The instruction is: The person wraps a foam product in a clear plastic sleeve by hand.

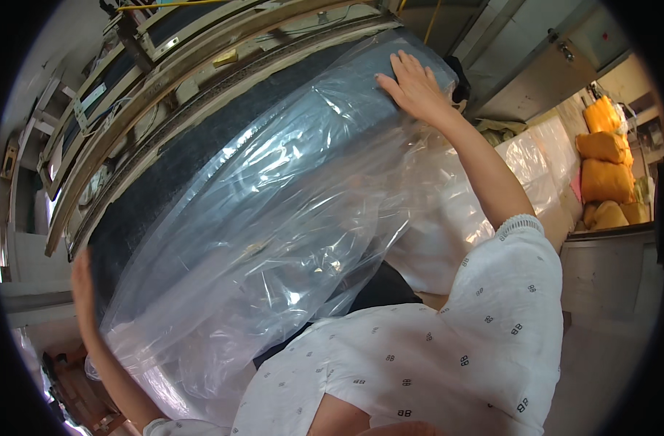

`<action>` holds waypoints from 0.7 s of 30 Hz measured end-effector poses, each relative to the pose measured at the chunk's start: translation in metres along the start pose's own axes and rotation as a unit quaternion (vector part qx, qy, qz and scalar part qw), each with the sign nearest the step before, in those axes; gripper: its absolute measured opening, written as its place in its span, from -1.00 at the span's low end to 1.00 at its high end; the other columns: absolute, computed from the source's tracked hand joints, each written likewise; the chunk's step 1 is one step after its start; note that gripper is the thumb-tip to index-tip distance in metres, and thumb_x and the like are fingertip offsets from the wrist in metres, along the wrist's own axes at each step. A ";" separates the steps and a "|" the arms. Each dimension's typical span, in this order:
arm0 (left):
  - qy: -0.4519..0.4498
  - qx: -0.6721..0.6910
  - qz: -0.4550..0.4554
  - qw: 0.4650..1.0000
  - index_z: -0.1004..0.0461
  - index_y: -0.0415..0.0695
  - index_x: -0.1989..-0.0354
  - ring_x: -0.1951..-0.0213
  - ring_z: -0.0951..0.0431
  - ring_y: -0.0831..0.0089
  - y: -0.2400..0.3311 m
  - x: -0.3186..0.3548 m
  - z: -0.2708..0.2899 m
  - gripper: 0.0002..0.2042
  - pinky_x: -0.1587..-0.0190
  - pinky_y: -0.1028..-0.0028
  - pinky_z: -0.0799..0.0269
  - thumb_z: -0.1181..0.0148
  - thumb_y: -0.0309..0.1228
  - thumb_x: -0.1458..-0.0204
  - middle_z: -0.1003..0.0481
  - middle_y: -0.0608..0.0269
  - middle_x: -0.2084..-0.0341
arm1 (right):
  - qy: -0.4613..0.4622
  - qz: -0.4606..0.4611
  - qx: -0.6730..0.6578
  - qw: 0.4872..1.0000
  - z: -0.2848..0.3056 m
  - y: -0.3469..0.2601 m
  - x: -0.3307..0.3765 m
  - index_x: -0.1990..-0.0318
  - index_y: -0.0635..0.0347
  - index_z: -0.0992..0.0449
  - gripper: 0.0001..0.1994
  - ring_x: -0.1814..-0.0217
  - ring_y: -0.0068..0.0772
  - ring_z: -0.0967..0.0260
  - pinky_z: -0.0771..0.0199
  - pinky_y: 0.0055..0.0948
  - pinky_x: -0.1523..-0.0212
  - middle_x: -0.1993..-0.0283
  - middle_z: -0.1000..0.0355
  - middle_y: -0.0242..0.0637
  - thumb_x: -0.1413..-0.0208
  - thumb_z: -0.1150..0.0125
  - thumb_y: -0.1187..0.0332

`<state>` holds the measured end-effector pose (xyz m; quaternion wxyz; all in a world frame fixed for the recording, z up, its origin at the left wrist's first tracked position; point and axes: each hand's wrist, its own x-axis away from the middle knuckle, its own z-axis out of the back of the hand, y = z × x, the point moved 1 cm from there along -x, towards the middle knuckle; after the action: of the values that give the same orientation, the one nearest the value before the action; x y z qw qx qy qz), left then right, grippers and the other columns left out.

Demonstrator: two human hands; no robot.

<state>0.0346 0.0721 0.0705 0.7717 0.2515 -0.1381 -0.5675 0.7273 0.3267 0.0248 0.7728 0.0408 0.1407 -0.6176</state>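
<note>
A large sheet of clear plastic film (274, 167) lies wrinkled across a long dark work surface (165, 192) and hangs down over its near side toward my lap. My right hand (417, 86) rests flat on the film at the far right end, fingers apart, gripping nothing. Over at the left end of the dark surface, my left hand (82, 283) is seen edge-on and slightly blurred. Its fingers look stretched out beside the surface's edge, and nothing shows in them. Whether it touches the film is hidden.
Behind the dark surface runs a long curved-looking machine frame (157, 87) with bars and wires. More clear plastic (542, 156) is heaped at the right. Orange-yellow bundles (606, 160) are stacked on a shelf beyond it. A metal door-like panel (539, 76) stands at the back right.
</note>
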 end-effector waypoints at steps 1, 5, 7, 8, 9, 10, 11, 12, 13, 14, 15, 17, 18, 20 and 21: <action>-0.039 0.033 0.015 0.999 -0.36 -0.28 0.07 0.00 -0.34 0.34 0.082 0.004 -0.043 -0.61 -0.09 0.47 -0.14 0.18 -0.20 -0.15 -0.38 0.09 0.08 | 0.001 -0.002 0.003 1.000 -0.001 0.006 -0.009 -0.18 0.29 -0.06 -0.32 -0.36 -0.08 0.24 0.20 0.10 -0.21 -0.29 0.08 -0.05 -0.08 0.19 -0.11; 0.029 -0.040 -0.262 0.964 -0.35 -0.25 0.34 0.18 -0.39 0.29 0.204 0.039 -0.137 -0.85 0.10 0.45 -0.27 -0.12 -0.49 0.08 -0.39 0.10 0.18 | -0.015 -0.006 -0.003 1.000 -0.029 0.033 -0.058 -0.19 0.21 -0.07 -0.33 -0.36 -0.17 0.23 0.17 0.05 -0.23 -0.31 0.08 -0.16 -0.08 0.23 -0.13; 0.076 0.079 -0.180 0.978 -0.34 -0.26 0.38 0.30 -0.36 0.39 0.193 0.044 -0.152 -0.91 0.22 0.51 -0.28 -0.08 -0.54 0.04 -0.40 0.17 0.34 | 0.013 0.031 -0.023 0.999 -0.036 0.028 -0.065 -0.19 0.19 -0.08 -0.34 -0.36 -0.21 0.22 0.17 0.03 -0.23 -0.31 0.08 -0.21 -0.08 0.25 -0.13; 0.080 0.076 -0.176 0.978 -0.34 -0.26 0.38 0.30 -0.36 0.39 0.178 0.046 -0.151 -0.91 0.22 0.51 -0.28 -0.08 -0.54 0.04 -0.40 0.17 0.34 | 0.013 0.048 -0.012 0.999 -0.038 0.022 -0.063 -0.19 0.18 -0.08 -0.35 -0.36 -0.24 0.21 0.18 0.02 -0.24 -0.31 0.07 -0.23 -0.09 0.26 -0.12; 0.121 0.070 -0.172 0.975 -0.34 -0.26 0.38 0.32 -0.34 0.43 0.151 0.051 -0.141 -0.93 0.25 0.54 -0.27 -0.07 -0.56 0.03 -0.38 0.21 0.39 | 0.011 0.067 -0.002 0.998 -0.041 0.014 -0.057 -0.20 0.16 -0.08 -0.37 -0.36 -0.27 0.21 0.18 0.00 -0.25 -0.31 0.07 -0.26 -0.10 0.27 -0.11; 0.162 0.061 -0.162 0.971 -0.35 -0.27 0.38 0.34 -0.32 0.47 0.125 0.062 -0.127 -0.95 0.29 0.57 -0.26 -0.06 -0.58 0.02 -0.36 0.25 0.45 | 0.025 0.105 0.006 0.994 -0.039 -0.010 -0.040 -0.17 0.18 -0.12 -0.43 -0.35 -0.27 0.17 0.13 -0.04 -0.24 -0.29 0.03 -0.23 -0.13 0.24 -0.04; 0.201 0.038 -0.139 0.969 -0.35 -0.27 0.39 0.35 -0.33 0.48 0.106 0.072 -0.110 -0.95 0.29 0.58 -0.25 -0.07 -0.58 0.03 -0.35 0.26 0.45 | 0.018 0.113 0.005 0.993 -0.029 -0.030 -0.018 -0.17 0.18 -0.12 -0.43 -0.35 -0.27 0.17 0.13 -0.04 -0.24 -0.29 0.03 -0.23 -0.13 0.24 -0.04; 0.239 0.009 -0.112 0.965 -0.35 -0.28 0.40 0.36 -0.33 0.49 0.094 0.090 -0.088 -0.94 0.30 0.60 -0.25 -0.08 -0.59 0.03 -0.35 0.26 0.46 | 0.032 0.166 -0.019 0.985 -0.018 -0.055 0.003 -0.14 0.20 -0.16 -0.45 -0.33 -0.24 0.12 0.08 -0.07 -0.22 -0.26 -0.03 -0.23 -0.12 0.19 0.00; 0.263 -0.004 -0.118 0.957 -0.36 -0.28 0.41 0.37 -0.34 0.47 0.091 0.106 -0.074 -0.94 0.30 0.60 -0.25 -0.09 -0.59 0.05 -0.35 0.26 0.47 | 0.046 0.214 -0.042 0.975 -0.009 -0.068 0.015 -0.11 0.23 -0.21 -0.48 -0.31 -0.22 0.07 0.03 -0.11 -0.20 -0.23 -0.09 -0.23 -0.11 0.15 0.05; 0.286 -0.019 -0.130 0.949 -0.36 -0.28 0.43 0.38 -0.34 0.45 0.092 0.119 -0.060 -0.94 0.30 0.59 -0.25 -0.10 -0.60 0.06 -0.35 0.27 0.49 | 0.080 0.251 -0.067 0.962 -0.004 -0.069 0.013 -0.07 0.18 -0.28 -0.57 -0.14 -0.16 -0.17 -0.16 -0.28 -0.09 -0.11 -0.25 -0.19 -0.08 0.05 0.17; 0.279 -0.026 -0.126 0.952 -0.36 -0.28 0.43 0.38 -0.34 0.45 0.097 0.134 -0.049 -0.94 0.30 0.59 -0.25 -0.10 -0.60 0.06 -0.35 0.27 0.49 | 0.072 0.249 -0.074 0.963 -0.003 -0.070 0.008 -0.07 0.18 -0.28 -0.57 -0.14 -0.16 -0.17 -0.16 -0.28 -0.09 -0.11 -0.25 -0.19 -0.08 0.05 0.17; 0.269 -0.133 -0.148 0.942 -0.36 -0.29 0.47 0.43 -0.32 0.47 0.113 0.162 -0.041 -0.93 0.33 0.58 -0.23 -0.13 -0.61 0.10 -0.33 0.28 0.53 | 0.037 0.232 -0.135 0.962 -0.001 -0.064 -0.014 -0.02 0.13 -0.33 -0.62 0.12 -0.18 -0.34 -0.32 -0.33 0.12 0.13 -0.42 -0.19 -0.01 -0.04 0.26; 0.270 -0.136 -0.153 0.941 -0.36 -0.29 0.47 0.43 -0.32 0.47 0.117 0.175 -0.039 -0.93 0.33 0.58 -0.23 -0.13 -0.61 0.10 -0.33 0.28 0.53 | 0.132 0.254 -0.146 0.947 -0.015 -0.055 -0.028 0.09 0.14 -0.37 -0.70 0.27 -0.23 -0.39 -0.37 -0.35 0.27 0.35 -0.46 -0.22 0.02 -0.07 0.32; 0.247 -0.091 -0.098 0.960 -0.38 -0.26 0.49 0.47 -0.28 0.52 0.117 0.203 -0.039 -0.93 0.38 0.58 -0.19 -0.15 -0.62 0.15 -0.30 0.31 0.55 | 0.110 0.190 -0.193 0.956 -0.023 -0.054 -0.044 0.15 0.13 -0.39 -0.75 0.28 -0.20 -0.38 -0.36 -0.33 0.27 0.37 -0.46 -0.22 0.03 -0.07 0.32; 0.249 -0.094 -0.099 0.959 -0.38 -0.26 0.49 0.47 -0.28 0.52 0.117 0.213 -0.042 -0.93 0.38 0.58 -0.19 -0.15 -0.62 0.15 -0.30 0.31 0.55 | 0.085 0.129 -0.232 0.961 -0.027 -0.055 -0.052 0.22 0.12 -0.41 -0.79 0.29 -0.17 -0.37 -0.36 -0.30 0.28 0.39 -0.45 -0.21 0.04 -0.07 0.32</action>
<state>0.2171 -0.0930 0.0837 0.7420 0.3235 0.1376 -0.5708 0.6595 0.3692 0.0192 0.8193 -0.0690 0.3386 -0.4576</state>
